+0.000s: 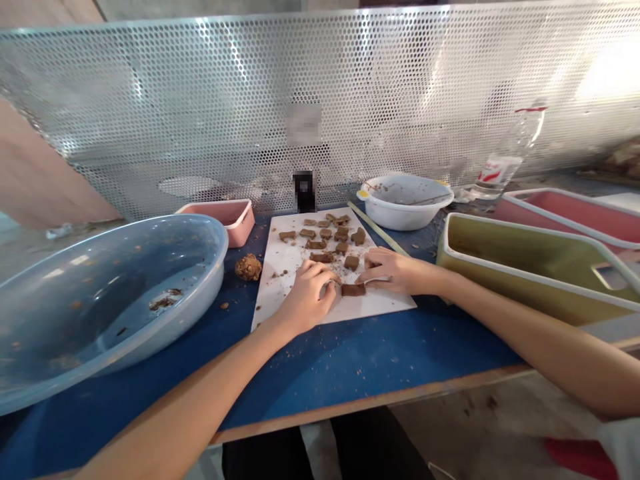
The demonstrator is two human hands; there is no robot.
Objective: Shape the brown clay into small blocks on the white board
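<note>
A small dark brown clay-like block (353,290) lies near the front of a white board (300,313), between my two hands. My left hand (311,293) is curled at the block's left, thumb and fingers drawn together; what sits in them, if anything, is hidden. From the other side my right hand (391,270) reaches in with bent fingers, closed close above the block's right end. A thin pale edge shows under these fingers, too small to name. Behind the hands, several brown clay-like pieces (316,245) and crumbs are spread over the board.
At left stands a large blue basin (213,280), with a brown lump (249,267) and a pink tray (241,223) nearby. A white bowl (407,215), a pale strip (383,233), an olive bin (515,267), a red bin (575,210) and a bottle (510,157) are at right. Perforated metal (225,113) rises behind.
</note>
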